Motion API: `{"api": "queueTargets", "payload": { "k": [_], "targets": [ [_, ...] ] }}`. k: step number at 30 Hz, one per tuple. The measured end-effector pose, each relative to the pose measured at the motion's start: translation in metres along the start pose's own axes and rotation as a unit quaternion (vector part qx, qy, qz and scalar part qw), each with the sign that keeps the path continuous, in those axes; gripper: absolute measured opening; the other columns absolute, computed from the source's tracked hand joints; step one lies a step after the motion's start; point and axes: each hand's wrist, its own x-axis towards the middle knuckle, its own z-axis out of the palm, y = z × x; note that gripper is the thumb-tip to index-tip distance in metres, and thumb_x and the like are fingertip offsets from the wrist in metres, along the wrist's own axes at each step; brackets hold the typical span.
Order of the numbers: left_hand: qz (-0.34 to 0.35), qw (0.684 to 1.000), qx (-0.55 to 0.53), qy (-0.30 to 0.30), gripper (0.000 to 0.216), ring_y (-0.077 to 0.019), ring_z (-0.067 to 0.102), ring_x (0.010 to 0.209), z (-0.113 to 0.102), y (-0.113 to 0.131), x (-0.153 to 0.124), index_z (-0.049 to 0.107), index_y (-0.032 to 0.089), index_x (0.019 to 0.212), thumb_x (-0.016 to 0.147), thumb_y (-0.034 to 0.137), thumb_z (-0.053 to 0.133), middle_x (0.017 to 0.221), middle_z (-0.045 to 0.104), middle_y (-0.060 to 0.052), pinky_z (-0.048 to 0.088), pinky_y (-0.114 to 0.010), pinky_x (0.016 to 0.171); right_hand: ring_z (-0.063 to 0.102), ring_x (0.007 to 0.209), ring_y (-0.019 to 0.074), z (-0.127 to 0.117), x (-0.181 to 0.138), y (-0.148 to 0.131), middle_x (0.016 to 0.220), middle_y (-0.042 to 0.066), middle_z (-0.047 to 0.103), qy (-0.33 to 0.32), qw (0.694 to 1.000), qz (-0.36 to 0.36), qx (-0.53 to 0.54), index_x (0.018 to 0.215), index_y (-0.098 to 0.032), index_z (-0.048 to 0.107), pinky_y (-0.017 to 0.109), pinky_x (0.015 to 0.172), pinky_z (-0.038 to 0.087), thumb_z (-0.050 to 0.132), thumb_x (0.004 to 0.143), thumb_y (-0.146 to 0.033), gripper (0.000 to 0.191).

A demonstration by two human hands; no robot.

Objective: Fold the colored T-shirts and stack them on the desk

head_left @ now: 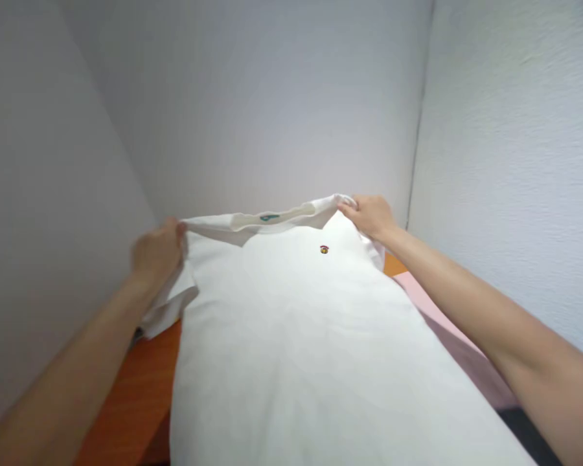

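Observation:
A white T-shirt [282, 323] is stretched out in front of me, its collar at the far end and its body reaching down to the bottom of the view. A small dark red and yellow emblem [324, 249] marks its chest, right of the middle. My left hand [158, 252], slightly blurred, is closed on the left shoulder, with the left sleeve hanging below it. At the right shoulder, my right hand [369, 213] pinches the fabric. Inside the collar a green label [269, 218] shows. The shirt's lower hem lies out of view.
Under the shirt is an orange-brown wooden tabletop [146, 375]. Pink cloth [447, 323] lies to the right, partly behind my right arm, with something dark [525, 433] below it. Pale walls [282, 97] close in behind and on both sides.

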Motion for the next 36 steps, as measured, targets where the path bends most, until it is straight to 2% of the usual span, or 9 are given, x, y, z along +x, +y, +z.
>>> {"api": "queueTargets", "payload": {
  "k": [4,7,9,13,18,23,29,32,36],
  "targets": [
    [0.073,0.995,-0.029,-0.061,0.031,-0.0228,0.057,0.112,0.034,0.026,-0.010,0.052,0.009,0.125,0.100,0.022,0.040,0.119,0.060,-0.014,0.046,-0.037,0.096,0.049,0.115,0.0363,0.069,-0.028,-0.012,0.116,0.023,0.057,-0.147,0.982,-0.072,-0.093,0.121,-0.008,0.056,0.047,0.093,0.038,0.057,0.092,-0.036,0.040],
    [0.161,0.976,-0.070,-0.131,0.034,-0.0196,0.054,0.121,0.089,0.059,-0.058,0.060,0.020,0.122,0.100,0.034,0.039,0.128,0.060,-0.008,0.041,-0.030,0.104,0.052,0.114,0.0330,0.113,-0.087,-0.007,0.117,0.019,0.060,-0.213,0.964,-0.143,-0.067,0.114,-0.014,0.063,0.044,0.095,0.040,0.055,0.092,-0.040,0.035],
    [0.186,0.959,-0.098,-0.192,0.047,-0.0258,0.038,0.138,0.121,0.068,-0.093,0.054,0.023,0.134,0.098,0.049,0.038,0.146,0.046,-0.009,0.033,-0.038,0.113,0.041,0.129,0.0376,0.140,-0.126,0.001,0.136,0.020,0.050,-0.267,0.950,-0.160,-0.037,0.132,-0.016,0.057,0.051,0.102,0.036,0.045,0.094,-0.052,0.053],
    [0.115,0.925,-0.148,-0.330,0.076,-0.0358,0.006,0.147,0.165,0.056,-0.133,0.026,0.024,0.152,0.092,0.071,0.024,0.159,0.011,-0.014,0.014,-0.056,0.117,0.019,0.141,0.0434,0.177,-0.175,0.017,0.157,0.010,0.021,-0.366,0.927,-0.087,0.003,0.151,-0.030,0.036,0.065,0.108,0.023,0.029,0.088,-0.076,0.078],
    [0.078,0.938,-0.150,-0.302,0.071,-0.0310,0.011,0.148,0.189,0.039,-0.133,0.030,0.030,0.150,0.092,0.071,0.023,0.160,0.016,-0.010,0.017,-0.053,0.117,0.014,0.143,0.0411,0.184,-0.183,0.026,0.159,0.004,0.016,-0.339,0.937,-0.085,0.012,0.151,-0.036,0.033,0.065,0.112,0.012,0.025,0.089,-0.077,0.075],
    [0.004,0.962,-0.105,-0.252,0.056,-0.0316,0.035,0.138,0.191,0.028,-0.114,0.041,0.020,0.143,0.098,0.049,0.023,0.154,0.030,-0.015,0.036,-0.050,0.106,0.017,0.142,0.0431,0.183,-0.166,0.028,0.158,0.004,0.019,-0.388,0.917,-0.087,0.016,0.151,-0.036,0.033,0.068,0.109,0.017,0.031,0.089,-0.075,0.073],
    [-0.077,0.975,-0.047,-0.205,0.058,-0.0420,0.040,0.131,0.163,0.038,-0.086,0.036,-0.001,0.141,0.092,0.029,0.042,0.144,0.034,-0.032,0.036,-0.053,0.104,0.049,0.127,0.0301,0.187,-0.093,0.065,0.138,0.017,0.051,-0.366,0.929,-0.040,0.042,0.139,-0.012,0.051,0.039,0.106,0.038,0.046,0.094,-0.051,0.060],
    [0.050,0.978,-0.100,-0.175,0.055,-0.0345,0.034,0.138,0.124,0.096,-0.124,0.040,0.007,0.142,0.093,0.032,0.043,0.151,0.031,-0.023,0.031,-0.047,0.113,0.057,0.116,0.0327,0.199,-0.064,0.093,0.124,0.022,0.060,-0.354,0.935,0.017,0.005,0.123,-0.008,0.062,0.041,0.096,0.043,0.046,0.094,-0.036,0.043],
    [0.314,0.907,-0.278,-0.035,0.050,-0.0295,0.053,0.125,0.081,0.238,-0.232,0.054,0.025,0.132,0.087,0.048,0.055,0.140,0.052,-0.010,0.049,-0.045,0.101,0.062,0.108,0.0301,0.226,-0.058,0.106,0.113,0.022,0.064,-0.368,0.928,0.051,-0.013,0.110,-0.008,0.068,0.035,0.088,0.046,0.046,0.094,-0.030,0.035]
  ]
}}
